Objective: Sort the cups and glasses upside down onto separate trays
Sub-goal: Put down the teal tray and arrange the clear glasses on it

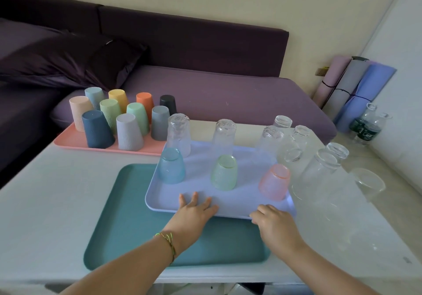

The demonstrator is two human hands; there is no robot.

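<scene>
A purple sofa (205,84) is running along the wall behind a white table (57,192), where a person is sorting drinkware onto trays. A teal tray (127,214) is lying bare on the table nearest the camera. A lavender tray (246,205) is resting partly on top of its far right corner. A pink tray (73,138) is sitting at the table's far left edge, against the sofa.

Rolled mats (347,84) are leaning in the corner at the right.

Ten plastic cups (129,132) in mixed colours are standing upside down on the pink tray, packed close together. On the lavender tray two clear glasses (179,135) are standing inverted along the back. A blue glass (171,167), a green glass (224,172) and a pink glass (274,181) are standing inverted in a row in front of them. More clear tumblers (319,180) are crowding just beside that tray's right edge, most of them bottom up.

The left hand (194,212) is lying flat on the lavender tray's near floor, its fingers straight and slightly spread. The right hand (274,224) is curling its fingers over the same tray's near rim and gripping it; the thumb is hidden.

Water bottles (365,128) are standing on the floor by the mats. A thin bracelet (167,243) is circling the left wrist.
</scene>
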